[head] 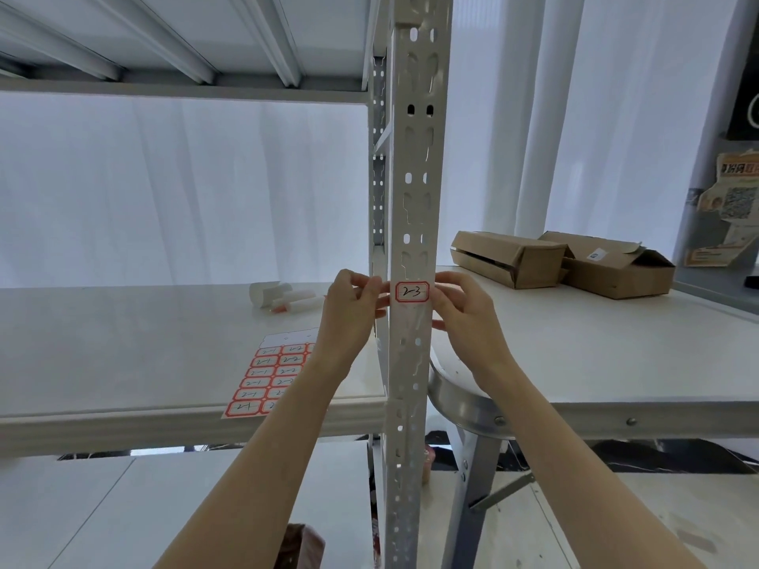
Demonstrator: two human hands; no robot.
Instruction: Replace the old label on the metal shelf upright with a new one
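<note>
The red-bordered label (412, 292) marked 2-3 sits flat on the metal shelf upright (415, 178), right between the two hands. The left hand (353, 310) has its curled fingertips gathered at the label's left edge — pinching or only touching, I cannot tell. The right hand (464, 318) grips the upright, thumb beside the label's right edge. Below the left wrist lies a label sheet (267, 384) — beyond the right hand, cardboard boxes (509, 256).

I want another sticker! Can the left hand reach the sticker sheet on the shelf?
Probably yes. The sticker sheet lies flat near the front edge of the shelf, just below the left hand, with nothing on top.
</note>
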